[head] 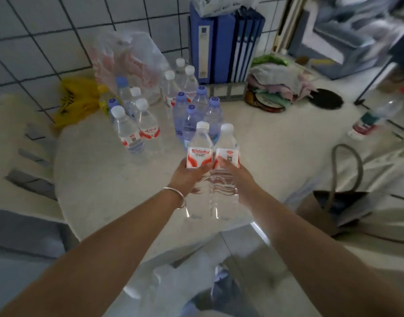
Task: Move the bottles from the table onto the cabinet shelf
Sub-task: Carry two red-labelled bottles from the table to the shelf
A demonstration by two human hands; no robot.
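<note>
Head view is looking down on a white table [100, 179] where two clear bottles are being held side by side, touching, above the near part of the tabletop. The left hand [187, 173] is gripping the left bottle [199, 154] — fingers curled round its red-and-white label — and a silver bangle [177, 197] is sitting on that wrist. The right hand [234, 175] is gripping the right bottle [226, 154] the same way, fingers wrapped round the lower edge of its label. Both bottles are standing roughly upright with white caps.

Behind the held pair, farther from the person, a cluster of blue-capped bottles [196, 113] is standing on the table. To the left of that cluster, more white-capped bottles [136, 124] with red labels are standing — some near a crumpled clear plastic bag [127, 62] against the tiled wall. Blue binders [223, 46] are standing upright behind the cluster, to its right. Right of the binders a pile of cloths [276, 85] is lying on the table. A yellow bag [75, 99] is lying at the far left of the bottles. The cabinet shelf cannot be made out.
</note>
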